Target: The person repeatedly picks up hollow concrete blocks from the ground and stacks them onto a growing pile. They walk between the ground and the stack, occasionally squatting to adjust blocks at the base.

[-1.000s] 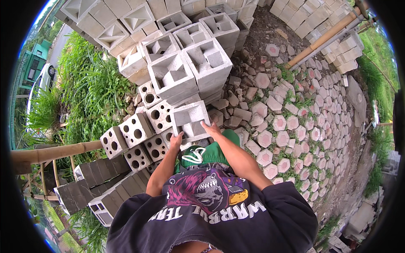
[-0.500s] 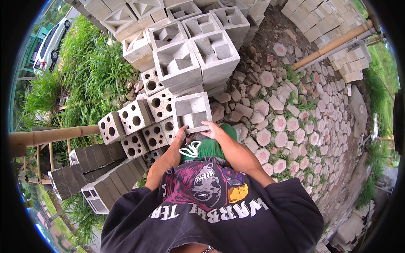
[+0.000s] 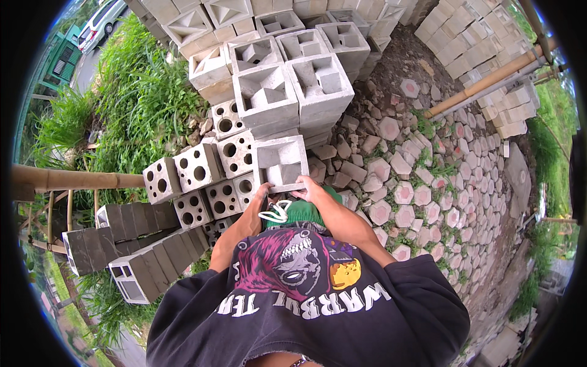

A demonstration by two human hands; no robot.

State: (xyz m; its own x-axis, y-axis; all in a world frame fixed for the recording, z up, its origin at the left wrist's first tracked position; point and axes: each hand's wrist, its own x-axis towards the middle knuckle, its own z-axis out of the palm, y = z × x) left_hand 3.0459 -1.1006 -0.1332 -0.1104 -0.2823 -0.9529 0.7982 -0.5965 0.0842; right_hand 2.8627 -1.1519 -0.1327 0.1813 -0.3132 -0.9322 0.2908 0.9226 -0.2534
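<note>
A square, pale grey concrete vent block [image 3: 281, 160] with angled inner faces is in front of my waist. My left hand [image 3: 264, 191] grips its near left corner, and my right hand [image 3: 306, 188] grips the near right one. Parts of the fingers are hidden behind the block. Just beyond it rises a stack of similar vent blocks [image 3: 267, 92], their hollow faces turned up. To the left of the held block lie concrete blocks with round holes [image 3: 236, 151]; its left edge overlaps them in the view.
Dark grey hollow blocks [image 3: 160, 257] lie in rows at the left, near a bamboo pole [image 3: 85, 178]. Hexagonal pavers [image 3: 405, 215] and rubble cover the ground at right. Another bamboo pole [image 3: 483, 81] slants at the upper right, beside stacked pale blocks [image 3: 455, 37]. Grass [image 3: 137, 92] grows at left.
The view has shifted slightly, so the stacks appear a little lower and further right. Both hands keep hold of the vent block, which stays nearly in the same place before me.
</note>
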